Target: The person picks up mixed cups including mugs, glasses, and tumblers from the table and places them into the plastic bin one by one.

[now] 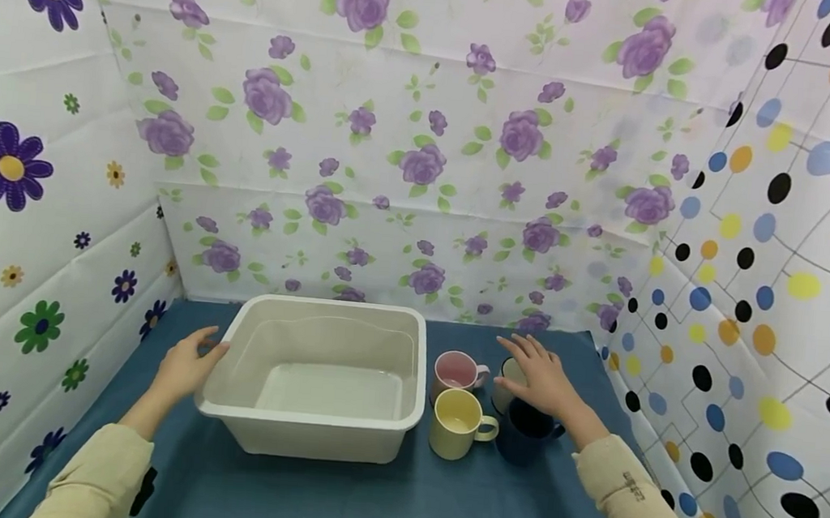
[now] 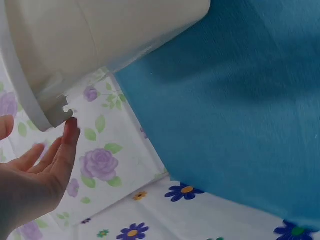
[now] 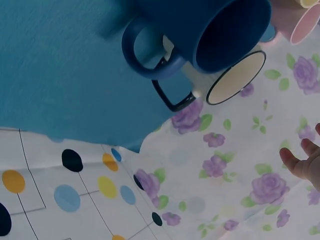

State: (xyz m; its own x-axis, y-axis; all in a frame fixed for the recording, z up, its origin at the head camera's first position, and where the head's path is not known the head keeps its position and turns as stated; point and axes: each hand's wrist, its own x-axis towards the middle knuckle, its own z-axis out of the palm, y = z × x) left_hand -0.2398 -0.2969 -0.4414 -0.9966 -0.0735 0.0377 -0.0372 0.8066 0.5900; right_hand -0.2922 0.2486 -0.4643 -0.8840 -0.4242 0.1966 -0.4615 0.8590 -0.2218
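Observation:
A large off-white plastic basin (image 1: 313, 440) stands on the blue cloth, its inside bare. At its left rim is my left hand (image 1: 185, 367), fingers loosely bent; in the left wrist view a fingertip of this hand (image 2: 50, 170) is at the rim's corner, and contact is hard to tell. My right hand (image 1: 540, 381) is spread above the mugs, holding nothing. Under it are a white mug (image 1: 503, 396) with a dark rim, partly hidden, and a dark blue mug (image 1: 521, 438). Nearer the basin stand a pink mug (image 1: 454, 372) and a yellow mug (image 1: 451, 431).
Blue cloth (image 1: 366, 507) covers the table. A flowered sheet (image 1: 393, 168) closes off the back, a daisy-patterned sheet (image 1: 56, 263) the left side, and a dotted sheet (image 1: 769, 319) the right. The mugs stand close together, right of the basin.

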